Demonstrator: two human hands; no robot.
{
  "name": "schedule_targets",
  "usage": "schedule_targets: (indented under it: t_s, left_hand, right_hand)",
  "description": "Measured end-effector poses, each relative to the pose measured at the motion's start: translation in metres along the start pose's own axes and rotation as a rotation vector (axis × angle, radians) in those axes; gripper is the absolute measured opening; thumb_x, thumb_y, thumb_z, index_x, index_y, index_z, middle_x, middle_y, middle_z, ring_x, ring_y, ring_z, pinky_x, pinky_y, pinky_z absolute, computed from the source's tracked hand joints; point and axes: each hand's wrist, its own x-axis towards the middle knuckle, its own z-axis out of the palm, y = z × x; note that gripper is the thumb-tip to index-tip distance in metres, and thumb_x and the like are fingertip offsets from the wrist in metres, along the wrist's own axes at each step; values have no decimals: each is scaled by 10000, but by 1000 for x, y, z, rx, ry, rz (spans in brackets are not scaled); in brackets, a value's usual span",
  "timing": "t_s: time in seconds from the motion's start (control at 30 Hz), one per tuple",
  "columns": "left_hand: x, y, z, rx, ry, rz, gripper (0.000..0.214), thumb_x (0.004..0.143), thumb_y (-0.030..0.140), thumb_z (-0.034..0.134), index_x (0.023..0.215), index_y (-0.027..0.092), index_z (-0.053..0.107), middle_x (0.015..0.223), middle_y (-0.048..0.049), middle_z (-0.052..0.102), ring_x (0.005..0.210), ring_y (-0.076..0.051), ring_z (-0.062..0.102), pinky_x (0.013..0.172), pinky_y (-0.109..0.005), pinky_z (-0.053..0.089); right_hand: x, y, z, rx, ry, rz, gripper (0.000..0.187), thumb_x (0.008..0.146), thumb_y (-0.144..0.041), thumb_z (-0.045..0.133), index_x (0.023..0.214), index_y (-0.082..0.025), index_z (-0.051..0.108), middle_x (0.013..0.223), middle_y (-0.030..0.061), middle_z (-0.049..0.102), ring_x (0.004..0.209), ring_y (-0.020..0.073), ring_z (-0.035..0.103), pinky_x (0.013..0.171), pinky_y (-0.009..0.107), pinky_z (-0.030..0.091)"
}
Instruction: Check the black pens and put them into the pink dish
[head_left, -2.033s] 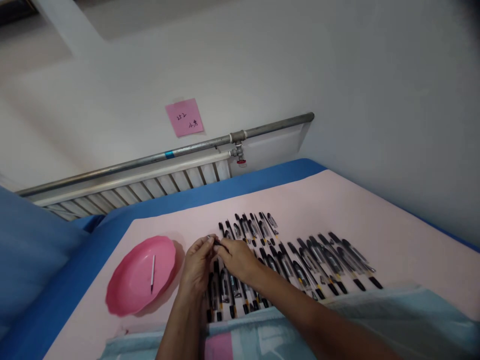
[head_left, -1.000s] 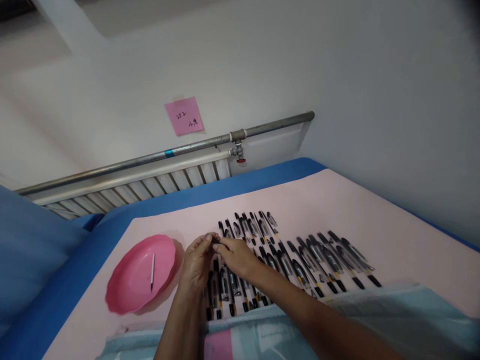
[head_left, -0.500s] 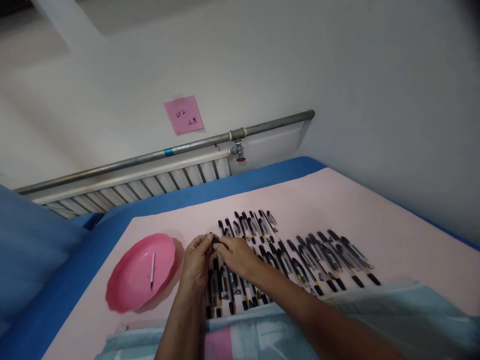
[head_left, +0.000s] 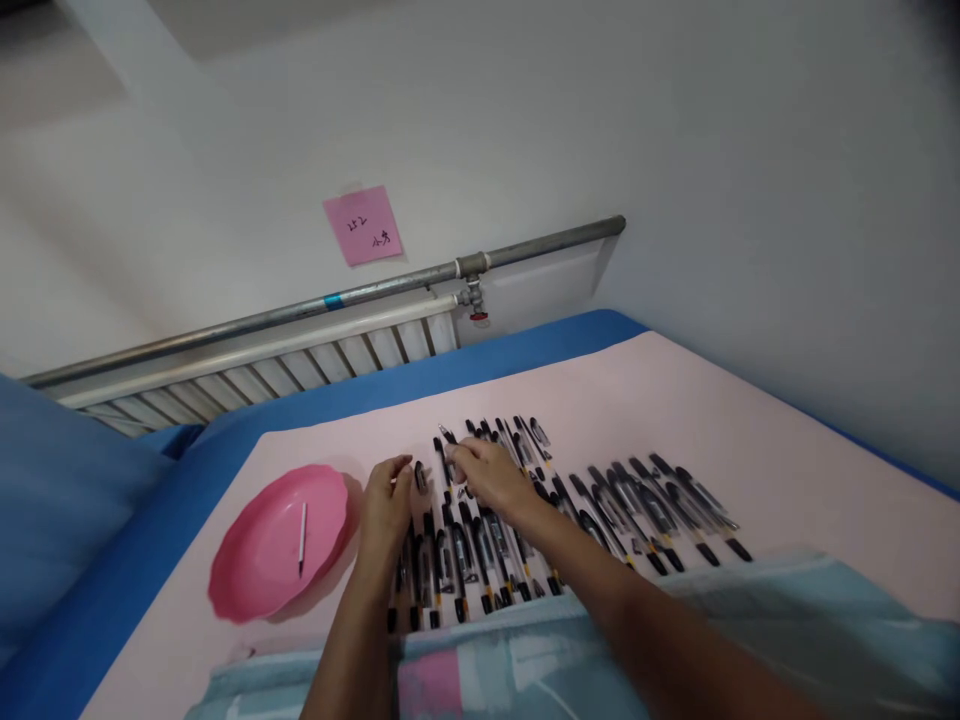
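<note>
My left hand (head_left: 386,500) is over the pink surface, fingers slightly apart and holding nothing. Just right of its fingertips lies a black pen cap (head_left: 420,477). My right hand (head_left: 491,478) reaches into the upper group of pen parts, its thumb and fingers closed on a pen barrel (head_left: 448,434) whose pointed end sticks out beyond the fingertips. Below both hands lies a row of black and clear pen parts (head_left: 461,560), some with yellowish bits. Part of the upper group is hidden by my right hand.
A pink scalloped basin (head_left: 232,575) stands at the left with a thin white refill (head_left: 303,540) inside. More pen parts (head_left: 660,510) lie at the right. Light blue patterned cloth (head_left: 540,660) covers the near edge. Behind are a radiator (head_left: 330,365) and a pipe (head_left: 285,315).
My hands, which met over a small black part, have moved apart. A cap now lies beside my left hand, and my right hand has reached farther in to a pen barrel.
</note>
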Motion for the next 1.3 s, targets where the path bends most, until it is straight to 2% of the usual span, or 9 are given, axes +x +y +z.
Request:
schedule_targets:
  t_s: [0.17,0.3,0.47,0.57,0.77,0.93,1.0,1.13,1.3]
  left_hand:
    - [8,-7,8,495,-48,104,145,644,266,580,740,181,647,792,-104,613,829,-263,540,759,-344,351]
    - [9,-4,16,640,-27,58,78,610,249,593,629,173,595,720,-128,599,844,-309,534,742,-355,313]
    - [15,-5,10,412,3,-81,140,557,204,630,494,188,506,648,-117,590,846,-317,538,739,-355,307]
    - [21,-3,0,307,17,-105,85,600,252,626,633,189,580,686,-90,611,788,-264,558,709,-329,341]
    - [21,2,-8,-58,26,-225,226,649,286,618,832,153,601,636,-25,593,597,-146,549,626,-287,419]
    - [15,12,-6,-676,-16,-404,112,643,124,622,751,121,593,614,-4,591,541,-83,546,564,-215,449]
    - [14,15,-6,-827,-40,-448,120,632,97,636,745,117,605,611,-5,599,543,-82,552,531,-192,445]
    - [10,18,-7,-925,-79,-466,140,650,97,635,788,116,626,628,-16,618,578,-93,573,559,-198,465]
    - [6,17,-4,-944,-57,-447,183,623,107,666,801,124,629,645,-5,623,585,-91,575,599,-215,471]
  right_hand:
    - [5,3,-7,33,57,-25,293,804,-358,399,657,-158,554,566,-10,549,478,75,460,489,192,339]
    - [4,3,-6,31,59,-36,290,805,-357,403,642,-160,541,565,-14,547,480,73,461,497,193,338]
    - [0,0,-2,-6,43,-42,299,807,-333,409,575,-163,490,533,-27,518,480,72,455,498,187,329]
    - [-3,-2,2,-69,18,-82,304,805,-320,416,550,-165,471,523,-31,507,496,76,457,502,186,321]
    - [-7,-1,9,-207,-7,-177,291,810,-302,427,568,-162,509,526,-25,516,552,92,466,525,188,308]
    - [-12,4,18,-264,-84,-279,206,806,-253,448,727,-162,615,594,-8,571,566,103,484,526,188,303]
    - [-14,6,22,-246,-113,-336,202,810,-238,440,805,-178,633,652,-2,604,580,105,498,534,187,308]
    - [-15,8,26,-237,-82,-350,213,803,-218,433,838,-184,640,700,7,627,598,113,512,551,192,316]
    - [-13,7,25,-267,-51,-292,229,803,-237,431,717,-159,628,606,0,586,548,104,476,525,194,299]
